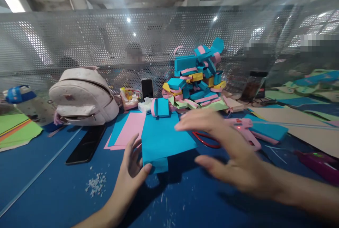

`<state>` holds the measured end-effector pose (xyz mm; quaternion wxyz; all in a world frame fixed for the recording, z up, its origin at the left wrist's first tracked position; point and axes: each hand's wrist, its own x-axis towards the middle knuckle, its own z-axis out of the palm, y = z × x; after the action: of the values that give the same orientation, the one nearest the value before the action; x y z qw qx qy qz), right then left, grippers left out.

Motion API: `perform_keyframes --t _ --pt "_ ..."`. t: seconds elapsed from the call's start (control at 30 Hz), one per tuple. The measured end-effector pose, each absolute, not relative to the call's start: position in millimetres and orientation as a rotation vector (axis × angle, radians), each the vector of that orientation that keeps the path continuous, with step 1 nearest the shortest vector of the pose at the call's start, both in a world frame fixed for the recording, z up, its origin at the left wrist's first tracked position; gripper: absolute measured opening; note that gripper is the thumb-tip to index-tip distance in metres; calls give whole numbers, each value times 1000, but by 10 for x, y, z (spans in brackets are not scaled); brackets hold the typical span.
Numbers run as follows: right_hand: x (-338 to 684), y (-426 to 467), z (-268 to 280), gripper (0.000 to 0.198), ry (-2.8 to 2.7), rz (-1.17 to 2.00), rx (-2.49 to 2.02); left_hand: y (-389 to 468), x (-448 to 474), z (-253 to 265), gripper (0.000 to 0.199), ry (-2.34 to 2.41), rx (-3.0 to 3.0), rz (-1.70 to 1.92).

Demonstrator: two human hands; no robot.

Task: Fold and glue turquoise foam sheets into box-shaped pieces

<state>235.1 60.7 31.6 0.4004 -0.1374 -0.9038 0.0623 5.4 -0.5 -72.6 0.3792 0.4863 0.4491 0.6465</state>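
Observation:
My left hand (129, 175) grips the near left corner of a blue paper piece (166, 139), thumb in front and fingers behind. The piece has a broad flat top and a short folded part hanging below its near edge. My right hand (233, 150), a little blurred, hovers to the right of the paper with thumb and fingers apart and nothing between them. Behind the paper stands a small blue box with a pink band (161, 108). Right of it rises a pile of folded paper boxes (196, 76) in blue, pink, yellow and green.
Beyond my right hand lies a pink glue gun (245, 129) with a red light. Pink paper sheets (132, 129) and a black phone (86, 145) lie on the left. A white backpack (83, 95) stands behind them. Small white scraps (96, 184) dot the blue table (53, 192).

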Motion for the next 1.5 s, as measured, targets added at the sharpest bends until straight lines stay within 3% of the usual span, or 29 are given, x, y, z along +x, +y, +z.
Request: perform_keyframes --t 0.2,0.57,1.1,1.5 --pt "2267 723 -68 23 -2412 86 -305 0 75 -706 66 1195 1282 1656" --pt "2318 758 -181 10 -2352 268 -350 -13 87 -704 65 1143 1384 1546" --pt "2252 555 -230 28 -2261 510 -481 -135 172 -615 80 1177 1503 1552" --pt "2221 533 -279 17 -2184 524 -455 -183 191 -602 79 1247 1535 1542"
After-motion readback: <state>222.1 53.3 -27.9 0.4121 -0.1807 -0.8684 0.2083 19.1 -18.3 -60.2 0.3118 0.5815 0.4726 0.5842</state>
